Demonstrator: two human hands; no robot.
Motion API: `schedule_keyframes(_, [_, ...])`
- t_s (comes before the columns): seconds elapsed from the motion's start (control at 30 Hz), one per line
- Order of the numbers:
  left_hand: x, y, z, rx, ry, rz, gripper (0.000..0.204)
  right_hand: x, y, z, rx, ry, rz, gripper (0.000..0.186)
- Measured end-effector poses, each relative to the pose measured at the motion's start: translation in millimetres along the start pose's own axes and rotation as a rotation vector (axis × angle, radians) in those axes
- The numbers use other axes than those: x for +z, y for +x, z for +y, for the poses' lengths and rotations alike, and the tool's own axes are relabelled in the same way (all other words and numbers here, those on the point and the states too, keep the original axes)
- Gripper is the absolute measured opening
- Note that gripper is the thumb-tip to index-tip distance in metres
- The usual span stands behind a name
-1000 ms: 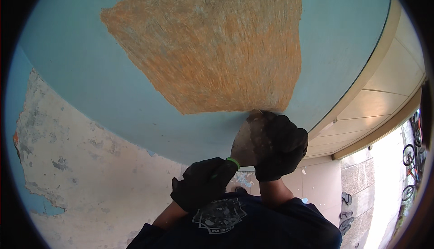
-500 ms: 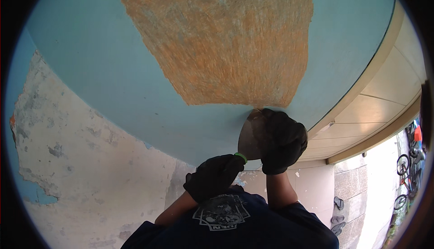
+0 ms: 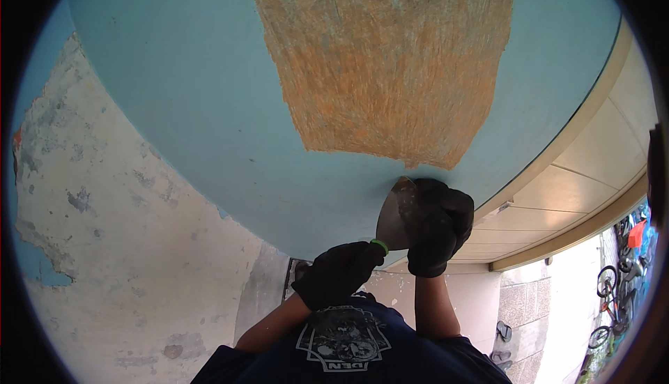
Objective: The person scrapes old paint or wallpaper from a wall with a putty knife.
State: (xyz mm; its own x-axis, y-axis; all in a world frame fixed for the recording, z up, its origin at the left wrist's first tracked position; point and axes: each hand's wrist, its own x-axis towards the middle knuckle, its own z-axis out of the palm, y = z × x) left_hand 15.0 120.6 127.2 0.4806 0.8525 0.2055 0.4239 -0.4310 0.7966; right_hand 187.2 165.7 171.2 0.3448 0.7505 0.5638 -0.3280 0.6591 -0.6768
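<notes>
My left hand (image 3: 340, 271), in a black work glove, is closed round the handle of a putty knife, close to its green collar (image 3: 380, 246). The wide, dull metal blade of the putty knife (image 3: 392, 222) points away from me, with some residue near its upper edge. Against the blade's right side is my gloved right hand (image 3: 439, 222), fingers curled and closed on it; part of the blade is hidden there. Just beyond the knife lies a rough orange-brown patch (image 3: 390, 77) with streaky marks on a light blue-green painted surface (image 3: 202, 105).
A worn whitish wall (image 3: 132, 231) with flaking paint runs along the left. Cream panels (image 3: 592, 150) with a beige trim border the right. Sandals (image 3: 503, 330) rest on paving at the lower right, with bicycles (image 3: 608, 281) farther out.
The view has shifted, so the patch sits farther right in the picture. Both hands keep their hold on the putty knife, and its blade tip is slightly farther from the patch's lower edge.
</notes>
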Motion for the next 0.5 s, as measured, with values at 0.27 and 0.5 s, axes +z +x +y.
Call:
schedule_keyframes(0.27, [-0.1,14.6,36.3,-0.576,-0.815,-0.258,0.023,13.0,-4.6,-24.2,-0.099,-0.402,0.023,0.027])
schedule_keyframes(0.5, [14.7,44.2,31.6,-0.149,-0.932,-0.24,0.028,7.8,20.7,-34.2,-0.003,-0.229,-0.328,0.035])
